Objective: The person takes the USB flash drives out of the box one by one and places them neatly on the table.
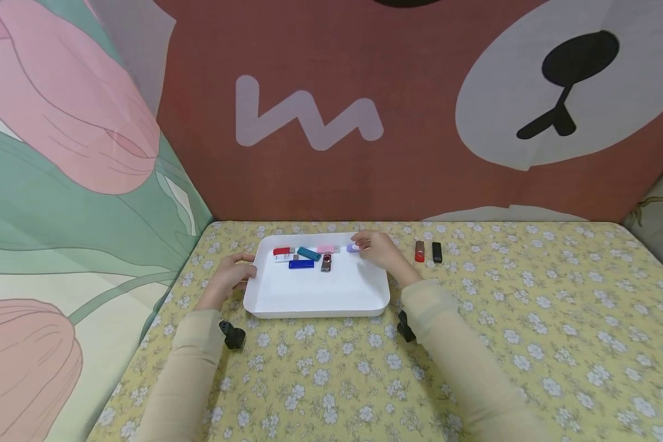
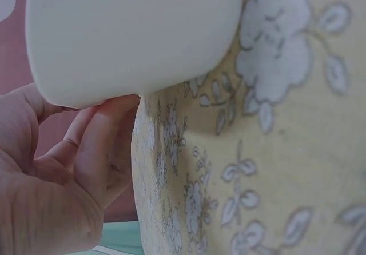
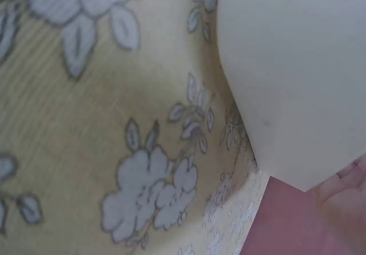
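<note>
A white tray [image 1: 315, 298] lies on the flowered cloth, several USB sticks grouped toward its back. My left hand [image 1: 233, 276] grips the tray's left edge; in the left wrist view its fingers [image 2: 94, 146] reach beneath the rim. Over the back right corner, my right hand [image 1: 379, 250] pinches a purple USB stick [image 1: 353, 248], partly hidden by the fingertips. Left of it lie a pink stick [image 1: 326, 249], a teal one [image 1: 309, 253] and a dark red swivel stick [image 1: 326, 263]. Farther left are red [image 1: 282, 251], white [image 1: 283, 258] and blue [image 1: 301, 264] sticks.
Right of the tray, a red swivel USB stick [image 1: 420, 252] and a black one [image 1: 437, 252] lie on the yellow flowered cloth [image 1: 530, 344]. A printed brown wall [image 1: 320, 178] rises behind the table, another printed panel [image 1: 61, 258] at the left.
</note>
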The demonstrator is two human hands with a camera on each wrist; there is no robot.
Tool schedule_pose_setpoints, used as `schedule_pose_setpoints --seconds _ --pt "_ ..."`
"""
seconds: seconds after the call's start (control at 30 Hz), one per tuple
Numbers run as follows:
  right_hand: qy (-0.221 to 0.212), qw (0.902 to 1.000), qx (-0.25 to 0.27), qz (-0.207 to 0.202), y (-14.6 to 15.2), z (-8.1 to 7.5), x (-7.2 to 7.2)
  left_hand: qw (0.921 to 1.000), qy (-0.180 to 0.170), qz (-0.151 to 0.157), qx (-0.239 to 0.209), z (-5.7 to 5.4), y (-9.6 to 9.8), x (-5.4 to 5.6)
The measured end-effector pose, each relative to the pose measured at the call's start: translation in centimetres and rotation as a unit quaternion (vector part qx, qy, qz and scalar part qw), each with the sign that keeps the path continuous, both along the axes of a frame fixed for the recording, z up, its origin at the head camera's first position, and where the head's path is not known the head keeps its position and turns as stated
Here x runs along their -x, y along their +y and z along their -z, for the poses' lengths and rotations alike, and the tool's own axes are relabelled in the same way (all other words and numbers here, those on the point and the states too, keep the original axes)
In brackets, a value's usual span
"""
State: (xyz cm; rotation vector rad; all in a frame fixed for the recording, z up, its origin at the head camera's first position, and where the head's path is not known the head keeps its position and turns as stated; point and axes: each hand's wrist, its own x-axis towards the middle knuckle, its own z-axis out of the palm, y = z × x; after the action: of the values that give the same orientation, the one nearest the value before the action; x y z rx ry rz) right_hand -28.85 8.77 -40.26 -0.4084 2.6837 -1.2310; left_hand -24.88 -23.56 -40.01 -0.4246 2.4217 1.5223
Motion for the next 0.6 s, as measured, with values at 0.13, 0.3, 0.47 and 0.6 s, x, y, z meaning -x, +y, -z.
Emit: schedule_pose_setpoints --seconds 0.13,0.3,0.47,0.6 --pt "0.01 0.9998 -0.015 0.009 -0.22 0.13 0.05 1.0 -0.001 -0.002 0.005 0.07 -0.01 0.1" --pt "0.017 0.999 -0.035 0.021 -0.54 0.21 0.07 0.9999 -0.005 -0.005 0.008 0.19 0.04 0.15" --pt "0.016 0.9974 -0.066 0.026 -0.87 0.38 0.22 0.9999 -0.007 -0.008 0.008 0.19 0.05 0.14" --pt "0.018 0.9942 -0.105 0.014 -1.05 0.18 0.24 0.9999 -0.01 -0.01 0.008 0.12 0.07 0.23"
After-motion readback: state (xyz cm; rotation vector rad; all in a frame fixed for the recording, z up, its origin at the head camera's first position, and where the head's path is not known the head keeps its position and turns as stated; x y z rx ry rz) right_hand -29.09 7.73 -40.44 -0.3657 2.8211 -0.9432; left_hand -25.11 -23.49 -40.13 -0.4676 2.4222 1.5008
